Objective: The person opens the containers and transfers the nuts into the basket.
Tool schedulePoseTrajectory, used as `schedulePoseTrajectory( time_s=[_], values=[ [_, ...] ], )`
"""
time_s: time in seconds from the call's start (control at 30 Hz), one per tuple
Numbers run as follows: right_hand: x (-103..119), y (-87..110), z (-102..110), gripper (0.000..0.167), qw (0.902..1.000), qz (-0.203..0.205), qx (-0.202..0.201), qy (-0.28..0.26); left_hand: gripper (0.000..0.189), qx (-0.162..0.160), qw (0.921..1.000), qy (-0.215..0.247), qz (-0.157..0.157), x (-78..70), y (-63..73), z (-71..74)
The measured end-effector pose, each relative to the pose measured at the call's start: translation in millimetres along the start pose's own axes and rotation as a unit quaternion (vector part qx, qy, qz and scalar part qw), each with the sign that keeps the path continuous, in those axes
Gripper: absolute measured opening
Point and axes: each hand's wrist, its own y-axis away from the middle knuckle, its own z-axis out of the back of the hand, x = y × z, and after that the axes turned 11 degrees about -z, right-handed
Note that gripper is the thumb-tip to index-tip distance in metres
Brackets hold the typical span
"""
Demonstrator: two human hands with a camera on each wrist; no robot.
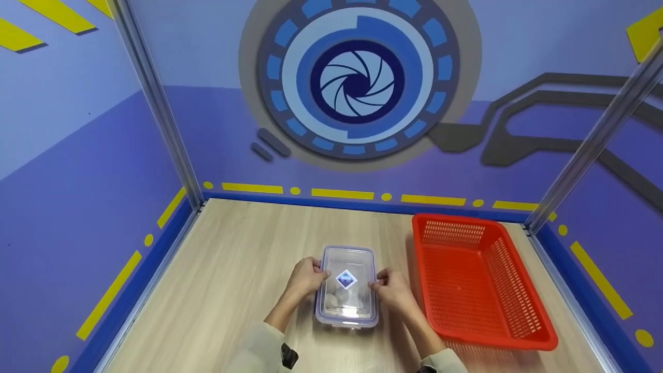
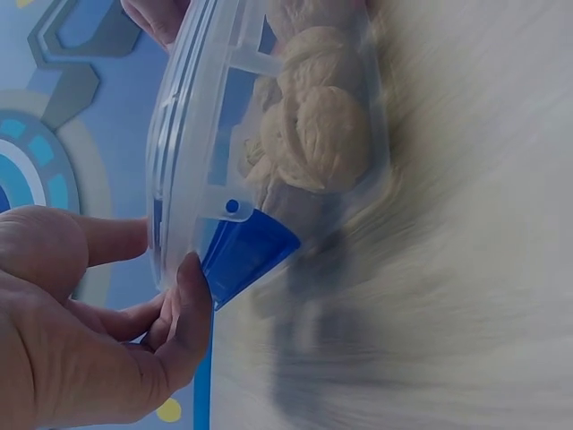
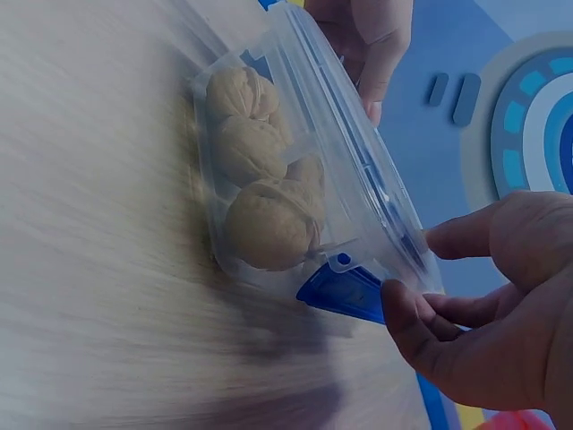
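On the clear lid (image 1: 349,296) sits a blurred diamond (image 1: 346,279), probably a label.

Looks like smooth, clear, glossy plastic on the container lid (image 1: 358,296), catching a bright patch of light, with smooth blue plastic in the clip (image 2: 251,253) and rough, wrinkled, matt shell on the walnuts (image 2: 329,139). Shows red plastic with a soft sheen in the basket (image 1: 458,287), and smooth, pale wood grain on the tabletop (image 1: 243,259). Reads as silvery metal on the frame posts (image 1: 159,103), smooth printed panel on the walls (image 1: 207,129) and matt cloth on the sleeves (image 1: 259,347).
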Motion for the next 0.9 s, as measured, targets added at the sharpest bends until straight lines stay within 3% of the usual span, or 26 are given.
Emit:
schedulePoseTrajectory(
  time_s=[0.3, 0.57, 0.9],
  values=[
    [-5.0, 3.2, -0.2, 0.021, 0.9991, -0.022, 0.021, -0.03, 0.03, 0.0, 1.0, 0.004, -0.002, 6.5, 0.2, -4.8],
    [-9.7, 5.9, -2.1, 0.021, 0.9995, -0.02, 0.014, -0.021, 0.029, -0.003, 1.0, -0.002, 0.001, 7.6, 6.5, -6.8],
    [-9.0, 3.6, 0.7, 0.022, 0.9985, -0.035, 0.03, -0.029, 0.029, -0.008, 1.0, 0.003, -0.003, 5.4, 4.6, -6.5]
  ],
)
